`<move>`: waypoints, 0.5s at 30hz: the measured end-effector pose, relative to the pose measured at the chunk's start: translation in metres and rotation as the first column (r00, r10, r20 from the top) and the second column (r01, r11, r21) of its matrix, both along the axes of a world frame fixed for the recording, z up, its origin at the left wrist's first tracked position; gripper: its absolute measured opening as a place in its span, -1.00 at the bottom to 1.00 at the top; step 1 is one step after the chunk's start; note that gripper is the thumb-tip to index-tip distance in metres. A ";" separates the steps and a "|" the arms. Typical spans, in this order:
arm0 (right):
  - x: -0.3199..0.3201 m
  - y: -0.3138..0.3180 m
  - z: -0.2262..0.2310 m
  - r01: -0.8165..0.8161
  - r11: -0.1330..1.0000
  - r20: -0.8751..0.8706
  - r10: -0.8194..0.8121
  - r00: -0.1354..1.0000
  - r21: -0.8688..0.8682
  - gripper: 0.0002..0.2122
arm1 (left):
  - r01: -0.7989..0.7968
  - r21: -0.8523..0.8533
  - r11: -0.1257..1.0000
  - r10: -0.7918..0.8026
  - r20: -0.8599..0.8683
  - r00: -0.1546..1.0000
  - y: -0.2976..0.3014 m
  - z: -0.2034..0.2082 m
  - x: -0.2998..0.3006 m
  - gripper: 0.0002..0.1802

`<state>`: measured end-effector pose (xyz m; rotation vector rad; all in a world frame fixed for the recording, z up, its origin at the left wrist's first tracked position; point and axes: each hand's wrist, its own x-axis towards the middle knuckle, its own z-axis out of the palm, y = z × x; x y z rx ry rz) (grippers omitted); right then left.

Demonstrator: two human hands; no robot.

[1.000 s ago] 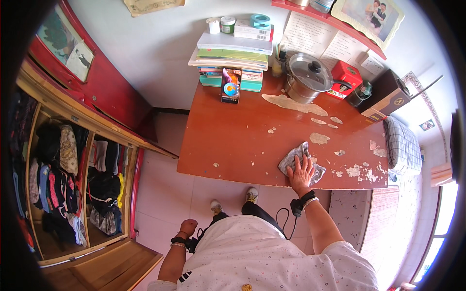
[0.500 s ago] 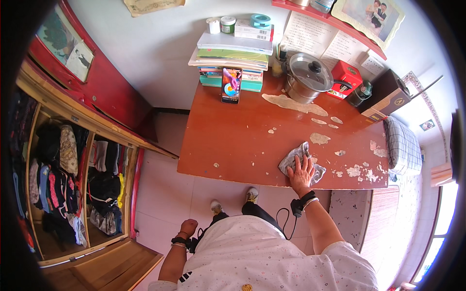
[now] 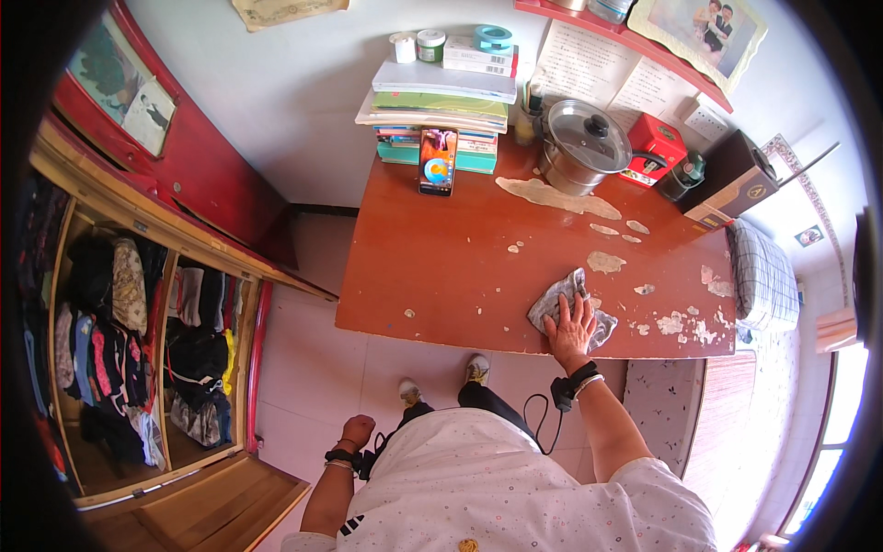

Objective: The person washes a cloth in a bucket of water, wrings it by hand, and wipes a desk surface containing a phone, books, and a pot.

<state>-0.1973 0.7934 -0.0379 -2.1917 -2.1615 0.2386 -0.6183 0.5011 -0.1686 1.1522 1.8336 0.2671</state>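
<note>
My right hand (image 3: 572, 324) lies flat on a crumpled grey patterned cloth (image 3: 543, 317), its fingers stretched out and pressing the cloth to the tabletop. Both rest near the front edge of a reddish-brown table (image 3: 441, 262) with worn, peeled patches. My left hand (image 3: 357, 431) hangs low beside my body, off the table, with its fingers curled closed. Nothing shows in it. Each wrist wears a black strap, and a black cable (image 3: 557, 432) loops by the right one.
On the table stand a phone (image 3: 438, 162) leaning on stacked books (image 3: 441, 106), a lidded steel pot (image 3: 579, 170), a red box (image 3: 655, 147) and a dark carton (image 3: 727, 179). An open wardrobe (image 3: 156, 248) with clothes is at left. A plaid pillow (image 3: 765, 276) lies right of the table.
The picture on the phone screen differs. My hands and the cloth stay in the same place.
</note>
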 end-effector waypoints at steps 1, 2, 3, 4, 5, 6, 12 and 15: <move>0.000 0.000 0.001 0.001 1.000 -0.004 -0.001 1.000 -0.002 -0.44 | 0.004 -0.013 1.000 -0.004 -0.002 1.000 0.000 0.000 -0.001 -0.70; -0.001 0.000 0.001 0.001 1.000 -0.005 -0.001 1.000 -0.002 -0.44 | 0.009 -0.026 1.000 -0.009 -0.004 1.000 0.000 -0.001 -0.001 -0.70; -0.001 0.000 0.002 0.001 1.000 -0.006 -0.001 1.000 -0.004 -0.44 | 0.009 -0.026 1.000 -0.009 -0.004 1.000 0.001 -0.001 -0.001 -0.70; -0.001 0.000 0.002 0.000 1.000 -0.007 0.000 1.000 -0.007 -0.44 | 0.020 -0.022 1.000 -0.020 -0.007 1.000 0.001 -0.001 -0.002 -0.70; -0.001 0.000 0.002 0.000 1.000 -0.006 0.000 1.000 -0.007 -0.44 | 0.031 -0.018 0.999 -0.032 -0.011 0.999 0.001 -0.002 -0.002 -0.70; -0.001 0.000 0.001 -0.001 1.000 -0.009 0.001 1.000 -0.005 -0.44 | 0.031 -0.018 0.999 -0.032 -0.011 0.999 0.000 -0.003 -0.002 -0.70; 0.001 0.000 -0.001 -0.003 1.000 -0.003 0.003 1.000 0.004 -0.44 | 0.024 -0.009 1.000 -0.024 -0.012 1.000 0.000 -0.003 -0.002 -0.70; 0.000 0.000 -0.002 -0.006 1.000 -0.001 0.006 1.000 0.006 -0.44 | 0.028 -0.013 1.000 -0.028 -0.013 1.000 0.000 -0.004 -0.002 -0.70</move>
